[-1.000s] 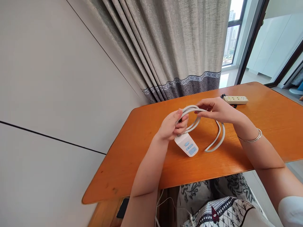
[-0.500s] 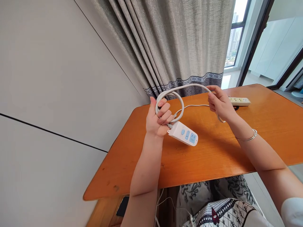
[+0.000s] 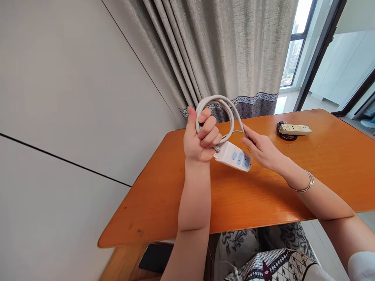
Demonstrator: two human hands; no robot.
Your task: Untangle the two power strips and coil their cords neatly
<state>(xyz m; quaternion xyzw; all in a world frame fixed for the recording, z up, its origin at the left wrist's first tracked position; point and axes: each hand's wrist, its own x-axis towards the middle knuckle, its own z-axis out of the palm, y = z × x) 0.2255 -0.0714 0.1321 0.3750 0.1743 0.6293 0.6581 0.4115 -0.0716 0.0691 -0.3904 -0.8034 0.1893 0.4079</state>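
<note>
My left hand (image 3: 200, 137) is raised above the orange table (image 3: 263, 195), its fingers closed round a coil of grey-white cable (image 3: 218, 104) belonging to a white power strip (image 3: 234, 157) with blue sockets. The strip hangs just right of that hand, tilted down to the right. My right hand (image 3: 262, 149) pinches the cable where it runs down from the coil, just behind the strip. A thin metal bangle (image 3: 304, 185) sits on my right wrist.
A second, cream power strip (image 3: 294, 129) with a black cord lies at the table's far right. A grey curtain (image 3: 231, 50) hangs behind the table, a plain wall (image 3: 58, 117) to the left, and glass doors to the right. Patterned cloth (image 3: 263, 261) covers my lap.
My left hand has lifted the coil and the strip higher. My right hand came in from the far right and now holds the cable close to the strip, so the loop is tighter.
</note>
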